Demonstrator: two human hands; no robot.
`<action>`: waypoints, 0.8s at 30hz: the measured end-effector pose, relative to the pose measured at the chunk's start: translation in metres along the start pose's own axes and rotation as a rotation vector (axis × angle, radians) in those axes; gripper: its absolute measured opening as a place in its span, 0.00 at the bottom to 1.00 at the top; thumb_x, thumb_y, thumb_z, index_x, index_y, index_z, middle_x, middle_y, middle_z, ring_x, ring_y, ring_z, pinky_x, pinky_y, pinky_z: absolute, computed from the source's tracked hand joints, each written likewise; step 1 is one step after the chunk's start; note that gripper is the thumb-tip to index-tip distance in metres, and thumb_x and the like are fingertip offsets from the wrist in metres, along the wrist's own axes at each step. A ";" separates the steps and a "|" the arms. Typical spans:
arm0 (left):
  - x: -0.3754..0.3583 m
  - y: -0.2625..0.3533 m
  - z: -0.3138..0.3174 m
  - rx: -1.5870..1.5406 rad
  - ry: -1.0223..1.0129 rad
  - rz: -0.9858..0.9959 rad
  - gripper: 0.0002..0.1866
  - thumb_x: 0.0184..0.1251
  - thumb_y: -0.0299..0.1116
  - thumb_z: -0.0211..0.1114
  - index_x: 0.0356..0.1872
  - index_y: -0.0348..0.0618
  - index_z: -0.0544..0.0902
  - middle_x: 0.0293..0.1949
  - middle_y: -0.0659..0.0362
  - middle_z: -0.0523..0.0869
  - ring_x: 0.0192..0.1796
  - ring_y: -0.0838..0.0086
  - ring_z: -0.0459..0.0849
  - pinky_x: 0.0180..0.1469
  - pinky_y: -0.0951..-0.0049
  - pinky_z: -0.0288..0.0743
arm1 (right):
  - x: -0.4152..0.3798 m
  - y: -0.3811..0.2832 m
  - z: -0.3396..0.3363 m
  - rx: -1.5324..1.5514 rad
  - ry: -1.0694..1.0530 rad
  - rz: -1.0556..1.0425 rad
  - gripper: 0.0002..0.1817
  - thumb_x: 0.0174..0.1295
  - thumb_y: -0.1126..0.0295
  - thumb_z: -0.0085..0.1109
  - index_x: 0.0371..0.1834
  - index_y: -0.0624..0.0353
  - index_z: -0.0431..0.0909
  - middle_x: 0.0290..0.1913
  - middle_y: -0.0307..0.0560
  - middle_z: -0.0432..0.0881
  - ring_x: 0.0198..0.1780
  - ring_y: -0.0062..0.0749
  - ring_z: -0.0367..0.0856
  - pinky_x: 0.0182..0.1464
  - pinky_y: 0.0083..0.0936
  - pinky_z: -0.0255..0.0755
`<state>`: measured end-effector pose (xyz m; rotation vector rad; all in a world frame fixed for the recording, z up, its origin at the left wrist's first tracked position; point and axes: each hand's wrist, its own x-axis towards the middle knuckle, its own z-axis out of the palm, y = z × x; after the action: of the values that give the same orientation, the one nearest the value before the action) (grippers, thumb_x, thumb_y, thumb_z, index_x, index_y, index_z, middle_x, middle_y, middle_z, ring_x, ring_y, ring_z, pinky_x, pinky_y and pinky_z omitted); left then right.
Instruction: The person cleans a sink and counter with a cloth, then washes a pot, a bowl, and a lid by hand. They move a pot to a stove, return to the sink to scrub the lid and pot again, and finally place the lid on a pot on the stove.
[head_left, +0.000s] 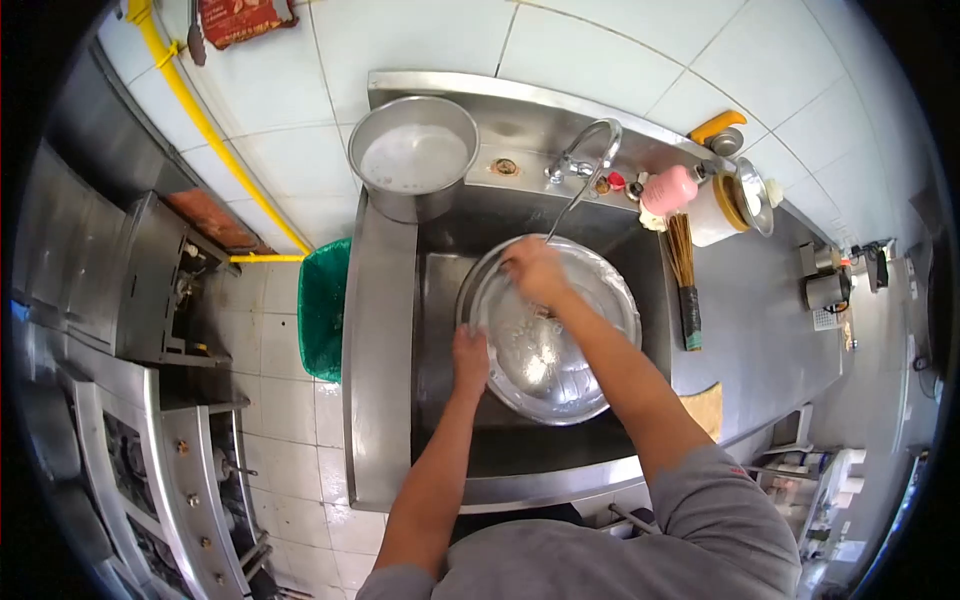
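Left hand [470, 352] grip clamps bowl [560, 350] rim; right hand [535, 272] grip unclear, inside watery bowl.

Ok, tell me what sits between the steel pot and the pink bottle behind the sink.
In the head view, the tap stands between the steel pot and the pink bottle, pouring water into the big bowl.

White tiled wall [620, 40] and floor [285, 400] noted; steel counter [760, 330] flanked by stove [150, 450]; yellow pipe [205, 125] fixed along wall.
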<state>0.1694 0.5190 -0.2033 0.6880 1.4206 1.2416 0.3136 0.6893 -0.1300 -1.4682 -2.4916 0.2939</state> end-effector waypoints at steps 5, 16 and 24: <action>-0.047 -0.021 0.017 0.089 0.102 0.052 0.22 0.72 0.36 0.58 0.60 0.31 0.72 0.52 0.42 0.82 0.57 0.55 0.80 0.60 0.59 0.69 | -0.006 0.052 -0.032 -0.079 0.105 0.485 0.22 0.59 0.55 0.63 0.54 0.48 0.74 0.52 0.51 0.76 0.57 0.53 0.75 0.58 0.46 0.70; 0.026 0.031 0.010 -0.231 -0.212 -0.156 0.31 0.68 0.40 0.64 0.66 0.31 0.68 0.61 0.44 0.78 0.60 0.59 0.77 0.63 0.65 0.68 | -0.028 -0.045 -0.026 0.134 -0.026 -0.375 0.21 0.50 0.65 0.69 0.49 0.56 0.80 0.51 0.54 0.79 0.56 0.52 0.77 0.57 0.44 0.70; 0.002 0.046 0.018 0.172 0.077 -0.004 0.29 0.70 0.39 0.63 0.63 0.24 0.70 0.58 0.39 0.80 0.58 0.57 0.80 0.62 0.66 0.69 | 0.006 0.035 -0.013 -0.169 0.220 0.327 0.16 0.58 0.64 0.64 0.48 0.54 0.78 0.47 0.56 0.78 0.53 0.53 0.77 0.54 0.44 0.72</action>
<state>0.1763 0.5398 -0.1587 0.7602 1.6056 1.1625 0.3442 0.7116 -0.1273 -1.8654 -2.1449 -0.0258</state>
